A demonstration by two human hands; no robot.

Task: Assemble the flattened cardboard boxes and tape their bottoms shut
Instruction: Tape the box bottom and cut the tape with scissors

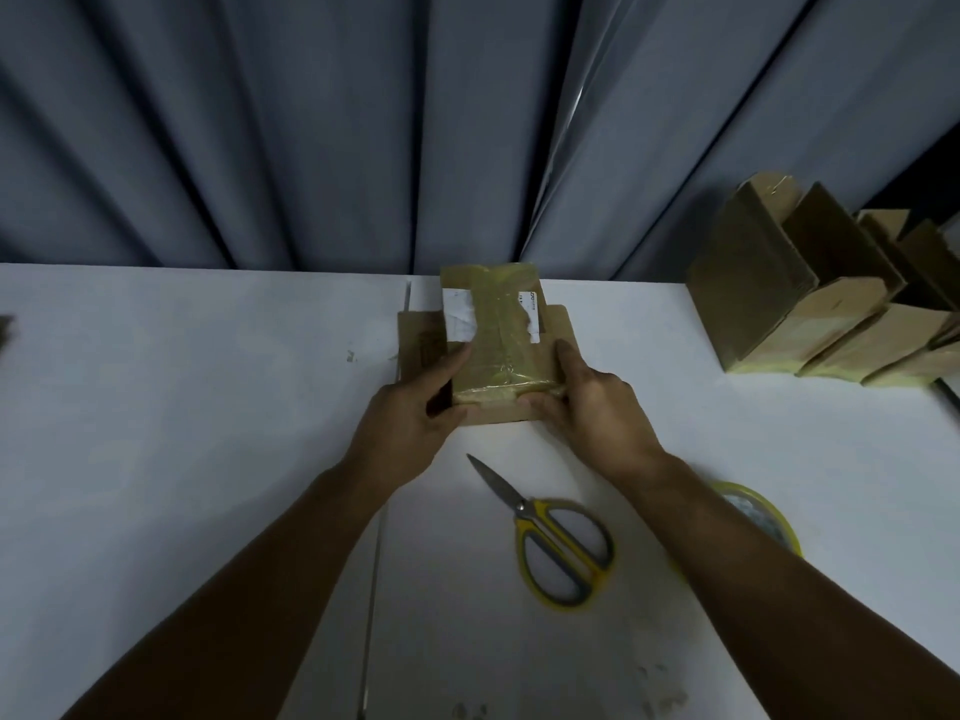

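Observation:
A small cardboard box (493, 324) stands upside down on the white table (182, 407), its bottom covered with yellowish tape and a torn white label. Its flaps spread flat on the table around it. My left hand (410, 413) holds the box's near left corner, thumb on top. My right hand (587, 402) grips the near right corner, fingers pressing the tape down over the front edge. Yellow-handled scissors (556, 537) lie shut on the table just in front of the box. A roll of yellowish tape (763, 517) lies at the right, partly hidden behind my right forearm.
Several assembled cardboard boxes (821, 298) stand in a row at the table's far right. Grey curtains (363, 122) hang behind the table's far edge. A dark scrap (5, 327) shows at the left border.

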